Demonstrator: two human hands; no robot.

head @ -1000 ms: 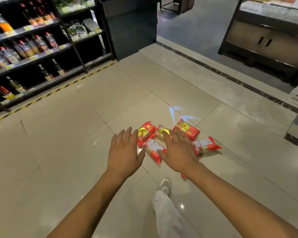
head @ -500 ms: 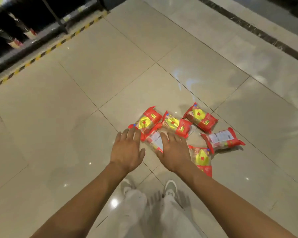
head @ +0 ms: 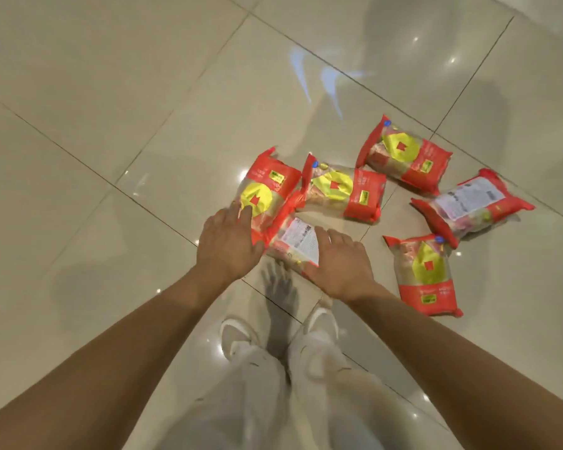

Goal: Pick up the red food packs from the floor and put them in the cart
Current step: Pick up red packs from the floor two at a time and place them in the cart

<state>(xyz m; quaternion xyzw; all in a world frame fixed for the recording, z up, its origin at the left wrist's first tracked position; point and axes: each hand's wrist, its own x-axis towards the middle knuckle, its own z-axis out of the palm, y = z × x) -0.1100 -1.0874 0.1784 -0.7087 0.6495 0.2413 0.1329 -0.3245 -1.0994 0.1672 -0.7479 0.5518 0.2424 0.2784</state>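
Note:
Several red food packs with yellow labels lie scattered on the shiny tiled floor. The nearest pack point(head: 294, 245) lies label side down between my hands. My left hand point(head: 228, 243) rests flat with spread fingers on the near end of the leftmost pack point(head: 267, 190). My right hand point(head: 342, 264) lies palm down on the near end of the nearest pack, fingers apart. Further packs lie in the middle point(head: 345, 193), at the far right point(head: 407, 155), at the right point(head: 472, 206) and at the near right point(head: 424, 274). No cart is in view.
Beige glossy floor tiles point(head: 111, 108) fill the view. My white shoes point(head: 238, 336) and pale trouser legs stand just behind my hands. Shadows fall on the floor around the packs.
The camera has tilted down and come closer to the floor; shelves have left the view. Both hands have dropped onto the nearest packs.

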